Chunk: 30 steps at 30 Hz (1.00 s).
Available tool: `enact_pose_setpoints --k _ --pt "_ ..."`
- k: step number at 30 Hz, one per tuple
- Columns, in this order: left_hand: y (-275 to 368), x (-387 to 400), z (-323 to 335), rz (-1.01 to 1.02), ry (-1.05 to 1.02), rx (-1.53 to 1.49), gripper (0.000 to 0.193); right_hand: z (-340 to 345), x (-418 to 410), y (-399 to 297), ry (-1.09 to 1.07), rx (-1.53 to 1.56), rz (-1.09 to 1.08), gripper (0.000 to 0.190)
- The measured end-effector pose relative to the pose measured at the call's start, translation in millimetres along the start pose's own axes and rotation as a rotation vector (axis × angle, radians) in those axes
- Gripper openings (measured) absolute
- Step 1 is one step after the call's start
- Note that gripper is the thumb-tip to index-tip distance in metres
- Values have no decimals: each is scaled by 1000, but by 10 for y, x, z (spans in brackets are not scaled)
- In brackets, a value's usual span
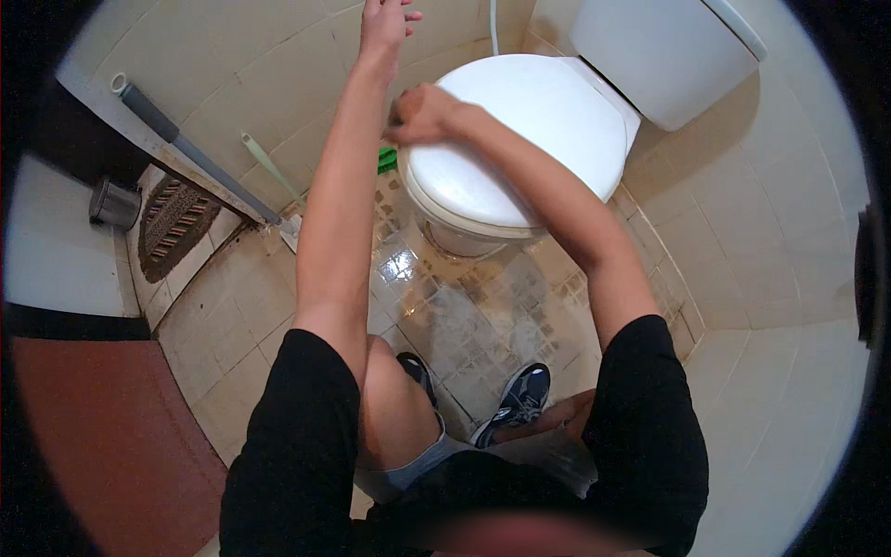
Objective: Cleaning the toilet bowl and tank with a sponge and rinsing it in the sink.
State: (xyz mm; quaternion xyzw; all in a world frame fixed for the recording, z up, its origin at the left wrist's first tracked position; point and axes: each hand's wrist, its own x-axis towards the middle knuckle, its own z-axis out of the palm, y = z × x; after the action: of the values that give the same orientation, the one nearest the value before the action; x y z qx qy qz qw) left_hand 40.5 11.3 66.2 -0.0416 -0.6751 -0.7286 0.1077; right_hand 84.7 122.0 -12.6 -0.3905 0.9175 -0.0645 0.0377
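A white toilet [459, 240] stands before me with its lid [536, 132] down. My right hand [428, 115] is at the lid's front left edge, its forearm crossing over the lid. Its fingers are curled and blurred, and whether they hold something is unclear. My left hand [385, 31] reaches up near the tiled wall [278, 63], partly cut off by the top of the view. Some of its fingers stick out to the right; its grasp cannot be made out. Below my right hand, a green bristly object [388, 160] shows beside the bowl.
A grey pole [202, 157] leans at the left, near a pale green handle [268, 160]. Beyond the doorway lie a striped mat [177, 223] and a dark container [113, 204]. The cistern [668, 63] is behind the lid. The floor tiles [452, 327] look wet.
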Motion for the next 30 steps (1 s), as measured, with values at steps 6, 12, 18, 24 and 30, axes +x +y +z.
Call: enact_pose_setpoints --k 6,12,18,24,30 --pt "587 -557 0 -104 -185 -14 53 150 -1166 -610 229 39 -544 20" --pt "453 -458 100 -49 -31 166 52 2 -2393 -216 336 41 -509 37" --pt "383 -480 105 -59 -51 171 52 66 -2888 237 438 9 -335 44" --pt "372 -447 97 -101 -96 194 54 121 -2528 -203 494 -156 -294 47" --pt "392 -589 244 -117 -148 201 54 145 -2182 -549 467 -176 -217 51"
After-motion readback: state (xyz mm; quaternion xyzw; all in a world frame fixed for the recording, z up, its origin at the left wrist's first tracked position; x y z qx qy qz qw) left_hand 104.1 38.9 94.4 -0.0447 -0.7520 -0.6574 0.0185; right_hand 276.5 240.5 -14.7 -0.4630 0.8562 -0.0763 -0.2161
